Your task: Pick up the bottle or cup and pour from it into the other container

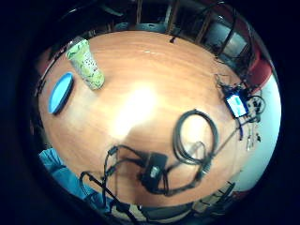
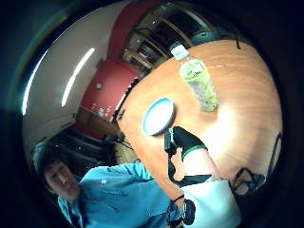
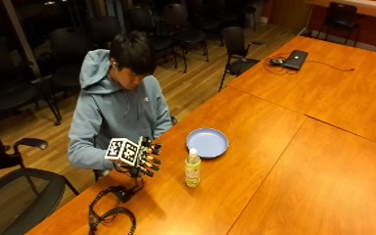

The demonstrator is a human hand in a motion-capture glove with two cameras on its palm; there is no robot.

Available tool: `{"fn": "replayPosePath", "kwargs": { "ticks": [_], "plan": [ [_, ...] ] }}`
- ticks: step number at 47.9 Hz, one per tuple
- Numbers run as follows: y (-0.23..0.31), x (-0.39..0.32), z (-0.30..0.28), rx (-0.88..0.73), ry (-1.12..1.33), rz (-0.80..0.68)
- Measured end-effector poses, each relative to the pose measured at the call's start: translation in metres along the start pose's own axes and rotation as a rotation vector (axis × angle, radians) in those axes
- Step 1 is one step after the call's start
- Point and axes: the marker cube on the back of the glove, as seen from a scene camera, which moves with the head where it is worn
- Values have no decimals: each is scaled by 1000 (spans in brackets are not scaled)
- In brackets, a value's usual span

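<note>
A clear plastic bottle (image 3: 192, 169) with a white cap and yellow-green label stands upright on the wooden table (image 3: 292, 147). Just behind it lies a shallow blue plate (image 3: 207, 143). My gloved right hand (image 3: 146, 157) hovers above the table's near edge, left of the bottle and apart from it, fingers straight and pointing toward it, holding nothing. The little finger side palm view shows the bottle (image 1: 86, 65) beside the plate (image 1: 61, 92). The thumb side palm view shows the bottle (image 2: 199, 80) and the plate (image 2: 158, 116) beyond a black-tipped finger (image 2: 187, 142).
Coiled black cables (image 3: 113, 215) and a small black box (image 1: 154, 171) lie on the table below the hand. A laptop (image 3: 295, 58) sits at the far end. Office chairs (image 3: 18, 191) stand along the table's left side.
</note>
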Motion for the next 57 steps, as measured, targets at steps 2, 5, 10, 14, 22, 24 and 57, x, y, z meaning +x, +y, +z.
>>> {"fn": "replayPosePath", "kwargs": {
  "ticks": [2,5,10,14,22,24,57],
  "plan": [
    [-4,5,6,8,-40,2],
    [-10,12,14,18,-104,13],
    [-24,23,29,38,-219,25],
    [-37,30,43,41,-287,20],
    [-60,29,78,-32,-428,26],
    [-65,28,90,-52,-454,26],
    [-124,-14,170,142,-817,117]
  ]
}}
